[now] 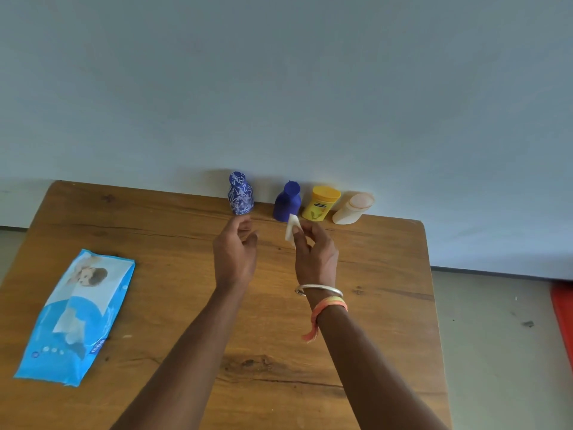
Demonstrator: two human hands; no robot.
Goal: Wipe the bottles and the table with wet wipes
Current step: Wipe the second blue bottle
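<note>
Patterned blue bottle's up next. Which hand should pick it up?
Left, probably. The left hand is empty, its fingers just short of the patterned blue bottle. The right hand pinches the folded wipe nearer the plain blue bottle, ready to wipe.

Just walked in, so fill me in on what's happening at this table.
A person is at a wooden table with four containers lined up along the wall: a blue-and-white patterned bottle, a plain dark blue bottle, a yellow jar and a pale cream bottle. The right hand pinches a small folded white wipe near the dark blue bottle. The empty left hand reaches toward the patterned bottle. A blue wet-wipe pack lies flat at the left.
</note>
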